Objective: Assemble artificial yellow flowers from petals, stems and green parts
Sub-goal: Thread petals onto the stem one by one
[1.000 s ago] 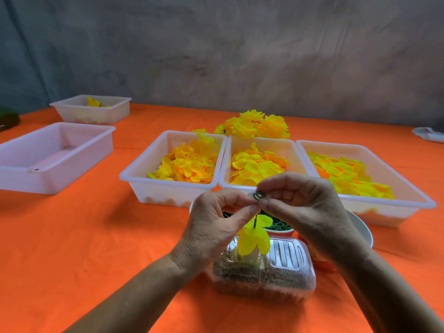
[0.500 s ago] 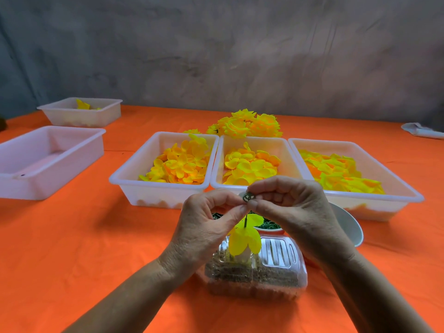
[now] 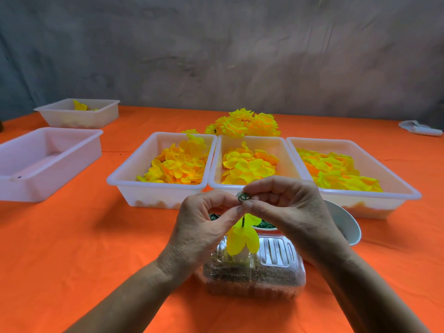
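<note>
At frame centre, right hand (image 3: 286, 207) pinched a green ring (image 3: 243, 197) above the stem (image 3: 243, 221) held by left hand (image 3: 204, 227), one petal layer (image 3: 242, 239) on; finished flowers (image 3: 245, 124) behind, trays full.

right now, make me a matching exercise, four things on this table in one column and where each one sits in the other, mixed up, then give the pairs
Things:
1. small green ring
2. finished yellow flowers
3. clear plastic box
4. empty white tray

Places:
A. far left on the orange cloth
B. behind the middle petal tray
C. pinched between the fingertips of both hands
D. nearest, under the hands

Pairs: 1-C, 2-B, 3-D, 4-A
</note>
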`<action>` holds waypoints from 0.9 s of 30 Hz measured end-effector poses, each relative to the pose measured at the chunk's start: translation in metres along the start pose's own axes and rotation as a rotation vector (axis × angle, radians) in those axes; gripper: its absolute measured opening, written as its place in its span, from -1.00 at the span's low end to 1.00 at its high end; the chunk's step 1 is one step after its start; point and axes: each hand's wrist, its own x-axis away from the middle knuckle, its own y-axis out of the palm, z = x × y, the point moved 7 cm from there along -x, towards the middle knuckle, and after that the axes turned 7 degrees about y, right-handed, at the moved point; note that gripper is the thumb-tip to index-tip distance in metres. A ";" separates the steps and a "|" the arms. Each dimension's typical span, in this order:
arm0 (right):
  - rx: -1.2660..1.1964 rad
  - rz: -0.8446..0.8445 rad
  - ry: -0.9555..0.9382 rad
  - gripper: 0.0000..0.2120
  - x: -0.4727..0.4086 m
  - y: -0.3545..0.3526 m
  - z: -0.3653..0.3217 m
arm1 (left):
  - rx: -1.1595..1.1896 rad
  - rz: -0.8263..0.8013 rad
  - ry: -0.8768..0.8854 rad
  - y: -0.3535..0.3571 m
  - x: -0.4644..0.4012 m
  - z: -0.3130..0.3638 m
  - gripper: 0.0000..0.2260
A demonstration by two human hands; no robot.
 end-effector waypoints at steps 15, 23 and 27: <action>-0.114 0.006 0.034 -0.83 0.001 0.000 0.005 | -0.030 0.009 0.007 -0.001 0.000 0.002 -0.82; -0.191 0.020 0.080 -0.82 0.003 0.001 0.008 | -0.039 0.009 0.003 -0.001 0.001 0.003 -0.76; -0.227 0.030 0.102 -0.81 0.002 0.001 0.012 | -0.034 0.003 -0.009 -0.001 0.002 0.004 -0.77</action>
